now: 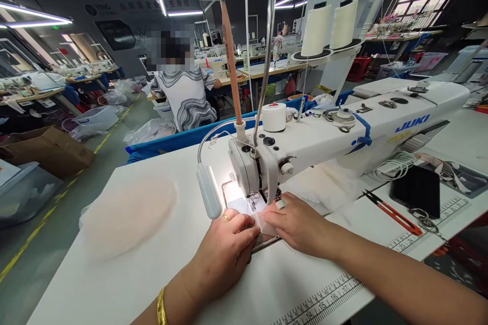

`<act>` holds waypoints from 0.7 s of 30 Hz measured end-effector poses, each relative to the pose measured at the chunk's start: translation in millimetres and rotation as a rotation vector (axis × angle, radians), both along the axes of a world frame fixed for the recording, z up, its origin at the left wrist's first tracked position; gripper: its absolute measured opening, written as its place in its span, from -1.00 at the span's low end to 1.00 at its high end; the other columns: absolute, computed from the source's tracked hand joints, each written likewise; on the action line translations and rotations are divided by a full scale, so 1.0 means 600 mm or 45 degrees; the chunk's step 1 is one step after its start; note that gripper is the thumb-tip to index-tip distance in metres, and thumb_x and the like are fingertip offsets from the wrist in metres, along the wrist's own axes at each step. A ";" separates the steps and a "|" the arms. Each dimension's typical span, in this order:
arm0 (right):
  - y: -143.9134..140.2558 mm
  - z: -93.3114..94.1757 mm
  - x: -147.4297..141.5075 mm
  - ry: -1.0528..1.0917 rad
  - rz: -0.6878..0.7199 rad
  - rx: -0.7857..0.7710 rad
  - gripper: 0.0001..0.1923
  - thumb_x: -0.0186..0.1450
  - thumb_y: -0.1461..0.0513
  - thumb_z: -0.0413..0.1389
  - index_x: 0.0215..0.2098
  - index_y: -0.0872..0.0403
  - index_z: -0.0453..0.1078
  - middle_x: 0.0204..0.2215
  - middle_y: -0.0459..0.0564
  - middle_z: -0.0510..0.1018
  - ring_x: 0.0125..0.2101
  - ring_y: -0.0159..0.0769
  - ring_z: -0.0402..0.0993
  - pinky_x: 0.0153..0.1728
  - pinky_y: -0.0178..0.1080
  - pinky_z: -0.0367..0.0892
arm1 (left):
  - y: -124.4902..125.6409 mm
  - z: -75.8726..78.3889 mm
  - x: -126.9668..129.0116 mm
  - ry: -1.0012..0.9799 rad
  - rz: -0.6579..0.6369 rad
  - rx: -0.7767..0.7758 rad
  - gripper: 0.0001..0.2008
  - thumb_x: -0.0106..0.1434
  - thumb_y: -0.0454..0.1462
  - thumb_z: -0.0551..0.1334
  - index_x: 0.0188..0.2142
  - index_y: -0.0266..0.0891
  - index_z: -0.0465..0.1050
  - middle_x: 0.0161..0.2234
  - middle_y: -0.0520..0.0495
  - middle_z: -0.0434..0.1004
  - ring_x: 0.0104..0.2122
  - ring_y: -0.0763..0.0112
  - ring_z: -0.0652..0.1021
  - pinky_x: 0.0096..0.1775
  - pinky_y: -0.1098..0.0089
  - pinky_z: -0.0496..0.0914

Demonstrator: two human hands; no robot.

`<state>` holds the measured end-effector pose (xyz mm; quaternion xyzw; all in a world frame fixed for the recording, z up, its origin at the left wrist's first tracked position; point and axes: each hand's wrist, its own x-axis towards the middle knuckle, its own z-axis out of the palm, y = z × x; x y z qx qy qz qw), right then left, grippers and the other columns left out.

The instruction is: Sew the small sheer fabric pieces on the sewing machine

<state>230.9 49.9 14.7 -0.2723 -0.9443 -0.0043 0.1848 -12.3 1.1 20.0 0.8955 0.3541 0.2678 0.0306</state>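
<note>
While both of my hands meet at the front of a white sewing machine [328, 134], a small piece of sheer fabric [266, 222] lies between them, just before the presser foot [252, 204]. My left hand [231, 241] pinches its left side between thumb and fingers; my right hand [303, 224] holds its right side — the grip looks closed on the cloth at both, though some fingertips are hidden. I judge the step in hand to be lining the cloth up for stitching. The next move seems to call for light, even guiding under the foot — fingers kept clear. To my left, a pale, rounded pile of sheer material [129, 216] rests on the white surface [290, 282], apart from my hands.
</note>
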 end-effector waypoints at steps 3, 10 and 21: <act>0.003 -0.006 -0.001 0.011 -0.021 0.013 -0.82 0.28 0.45 0.10 -0.34 0.06 0.36 -0.38 -0.04 0.59 -0.23 -0.16 0.29 -0.24 -0.16 0.14 | -0.003 0.000 0.003 -0.001 0.006 0.030 -0.71 0.47 -0.43 0.08 -0.10 -0.19 0.58 -0.16 -0.13 0.62 -0.26 0.22 0.46 -0.19 0.19 0.41; 0.016 -0.018 -0.003 0.078 -0.116 0.034 -0.75 0.28 0.45 0.09 -0.17 0.08 0.50 -0.25 0.08 0.58 -0.18 -0.11 0.34 -0.21 -0.17 0.23 | 0.011 -0.004 0.003 0.051 0.077 0.086 -0.68 0.48 -0.44 0.03 -0.06 -0.21 0.56 -0.14 -0.13 0.62 -0.20 0.17 0.50 -0.21 0.23 0.39; 0.007 -0.012 -0.004 0.057 0.047 0.033 -0.84 0.38 0.34 0.07 -0.17 0.04 0.47 -0.28 0.02 0.59 -0.29 -0.16 0.29 -0.17 -0.14 0.18 | 0.022 -0.010 -0.006 -0.003 0.125 0.055 -0.76 0.47 -0.43 0.10 -0.02 -0.22 0.50 -0.14 -0.12 0.59 -0.17 0.15 0.51 -0.15 0.21 0.38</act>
